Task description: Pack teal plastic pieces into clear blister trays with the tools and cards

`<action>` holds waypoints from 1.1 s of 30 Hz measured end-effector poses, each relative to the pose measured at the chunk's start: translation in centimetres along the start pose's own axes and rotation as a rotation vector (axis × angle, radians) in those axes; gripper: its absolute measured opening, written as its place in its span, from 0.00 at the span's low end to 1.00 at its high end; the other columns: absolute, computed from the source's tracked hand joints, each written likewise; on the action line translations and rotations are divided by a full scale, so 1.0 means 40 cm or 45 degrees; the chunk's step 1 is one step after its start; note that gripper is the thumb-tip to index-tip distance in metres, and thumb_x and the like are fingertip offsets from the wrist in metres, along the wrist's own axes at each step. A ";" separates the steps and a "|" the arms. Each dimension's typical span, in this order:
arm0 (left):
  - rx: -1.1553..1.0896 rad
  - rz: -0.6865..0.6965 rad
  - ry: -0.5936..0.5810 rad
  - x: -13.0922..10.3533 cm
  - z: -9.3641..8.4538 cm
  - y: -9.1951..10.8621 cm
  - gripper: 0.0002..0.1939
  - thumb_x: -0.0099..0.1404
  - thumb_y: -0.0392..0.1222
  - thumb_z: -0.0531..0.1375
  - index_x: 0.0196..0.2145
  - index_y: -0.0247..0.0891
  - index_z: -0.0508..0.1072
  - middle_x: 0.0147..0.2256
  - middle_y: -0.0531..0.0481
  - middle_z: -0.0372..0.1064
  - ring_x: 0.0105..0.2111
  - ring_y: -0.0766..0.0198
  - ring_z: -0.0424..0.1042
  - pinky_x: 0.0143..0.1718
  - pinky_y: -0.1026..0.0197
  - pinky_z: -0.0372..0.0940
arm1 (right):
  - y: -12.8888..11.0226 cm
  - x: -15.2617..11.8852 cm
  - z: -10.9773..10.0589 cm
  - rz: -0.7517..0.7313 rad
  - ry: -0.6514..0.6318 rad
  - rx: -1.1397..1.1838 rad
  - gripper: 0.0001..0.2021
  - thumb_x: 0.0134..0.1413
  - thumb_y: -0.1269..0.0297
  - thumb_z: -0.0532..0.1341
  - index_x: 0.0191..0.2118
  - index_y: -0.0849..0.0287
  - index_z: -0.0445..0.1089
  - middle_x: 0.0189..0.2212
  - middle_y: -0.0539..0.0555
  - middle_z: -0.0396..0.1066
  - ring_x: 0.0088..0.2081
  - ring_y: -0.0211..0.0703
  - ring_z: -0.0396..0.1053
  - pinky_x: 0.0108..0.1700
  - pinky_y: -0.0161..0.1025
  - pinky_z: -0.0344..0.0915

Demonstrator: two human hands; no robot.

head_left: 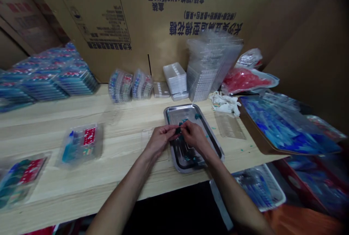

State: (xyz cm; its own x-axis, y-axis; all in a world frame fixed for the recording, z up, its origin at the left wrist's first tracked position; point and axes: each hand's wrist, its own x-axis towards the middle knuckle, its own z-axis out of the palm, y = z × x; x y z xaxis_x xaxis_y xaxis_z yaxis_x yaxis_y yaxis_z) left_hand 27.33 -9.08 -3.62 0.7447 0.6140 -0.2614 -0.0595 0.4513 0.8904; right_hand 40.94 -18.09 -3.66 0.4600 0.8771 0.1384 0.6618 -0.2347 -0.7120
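Both my hands meet over a shallow metal tray (188, 170) on the wooden table. A small dark teal piece (178, 130) shows between my fingertips; its exact kind is too small to make out. My left hand (159, 137) pinches it from the left, thumb and fingers pressed together. From the other side my right hand (195, 135) also has its fingertips closed on it. More teal bits (197, 116) lie in the tray, partly covered by my hands. Right of the tray is a flat clear plastic tray (230, 126).
A clear pack (81, 144) with blue and red contents lies to the left. Stacked packs (73, 78), white trays (175, 78) and a tall stack of clear trays (203, 71) line the back. A box of blue packets (280, 126) stands right, near a crumpled white glove (225, 103).
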 end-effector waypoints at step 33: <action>0.192 0.129 0.179 -0.041 -0.006 0.070 0.21 0.53 0.52 0.69 0.39 0.34 0.78 0.32 0.47 0.76 0.27 0.67 0.73 0.33 0.63 0.68 | -0.072 -0.024 0.028 -0.248 0.223 -0.034 0.07 0.56 0.68 0.55 0.41 0.59 0.63 0.35 0.57 0.69 0.38 0.48 0.66 0.42 0.43 0.59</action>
State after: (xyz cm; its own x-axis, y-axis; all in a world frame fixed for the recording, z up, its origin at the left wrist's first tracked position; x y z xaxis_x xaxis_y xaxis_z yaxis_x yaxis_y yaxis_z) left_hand 25.79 -8.67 -0.77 0.6395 0.7402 -0.2077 -0.0212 0.2870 0.9577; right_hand 37.94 -17.77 -2.49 0.4163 0.8214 0.3899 0.7622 -0.0814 -0.6421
